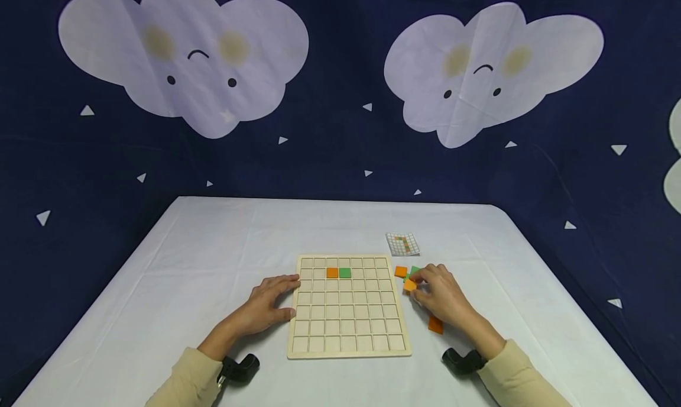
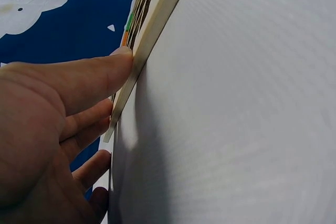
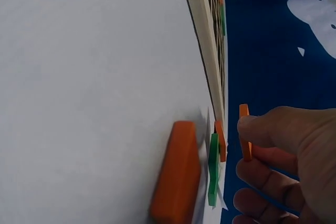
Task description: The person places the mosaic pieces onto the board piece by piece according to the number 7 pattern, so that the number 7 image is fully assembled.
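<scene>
A wooden grid board (image 1: 348, 355) lies on the white table. Near its far edge, an orange tile (image 1: 332, 273) and a green tile (image 1: 344, 273) fill neighbouring squares. My left hand (image 1: 266, 303) touches the board's left edge with thumb and fingertips, the fingers extended. Right of the board, my right hand (image 1: 444, 291) pinches a square orange tile (image 3: 245, 145) between thumb and fingers, held up on edge in the right wrist view. Under and beside that hand are green tiles (image 1: 415, 270), partly hidden, and another orange tile (image 1: 401, 271). One more orange tile (image 1: 435, 324) lies nearer, below the palm.
A small card (image 1: 402, 244) printed with a coloured grid pattern lies just beyond the board's far right corner. Black wrist devices (image 1: 463, 361) sit under both wrists. Behind the table (image 1: 223, 235) hangs a dark blue cloth (image 1: 340, 158) with clouds.
</scene>
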The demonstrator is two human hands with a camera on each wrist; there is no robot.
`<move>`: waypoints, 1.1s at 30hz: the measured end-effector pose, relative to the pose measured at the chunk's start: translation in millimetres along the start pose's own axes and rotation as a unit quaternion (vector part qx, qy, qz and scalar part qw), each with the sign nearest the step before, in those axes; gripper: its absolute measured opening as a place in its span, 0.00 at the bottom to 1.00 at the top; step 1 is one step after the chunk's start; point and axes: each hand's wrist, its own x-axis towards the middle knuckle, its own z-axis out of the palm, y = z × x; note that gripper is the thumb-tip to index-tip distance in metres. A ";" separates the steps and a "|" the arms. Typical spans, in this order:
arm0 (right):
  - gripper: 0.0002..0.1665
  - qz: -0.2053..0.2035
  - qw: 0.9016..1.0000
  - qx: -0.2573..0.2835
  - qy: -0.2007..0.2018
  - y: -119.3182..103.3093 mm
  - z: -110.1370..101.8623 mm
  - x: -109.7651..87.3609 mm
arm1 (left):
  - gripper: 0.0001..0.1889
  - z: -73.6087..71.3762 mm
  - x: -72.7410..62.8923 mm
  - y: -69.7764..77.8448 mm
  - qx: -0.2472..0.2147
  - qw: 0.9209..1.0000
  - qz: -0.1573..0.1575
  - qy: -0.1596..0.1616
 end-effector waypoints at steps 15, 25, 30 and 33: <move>0.14 -0.043 0.999 0.023 0.023 -13.5 -3.3 1.9 | 0.30 -0.5 -0.6 1.0 0.006 1.000 0.000 0.001; 0.14 -0.053 0.998 0.030 0.012 -20.2 -0.5 6.7 | 0.30 -0.6 -0.5 1.3 0.007 1.000 -0.003 0.000; 0.13 -0.067 0.997 0.034 0.020 -24.9 1.3 8.8 | 0.30 -0.4 -0.1 1.1 0.010 1.000 0.000 0.001; 0.13 -0.073 0.996 0.039 0.025 -27.9 2.8 11.2 | 0.30 -0.4 0.0 1.1 0.011 1.000 0.000 0.002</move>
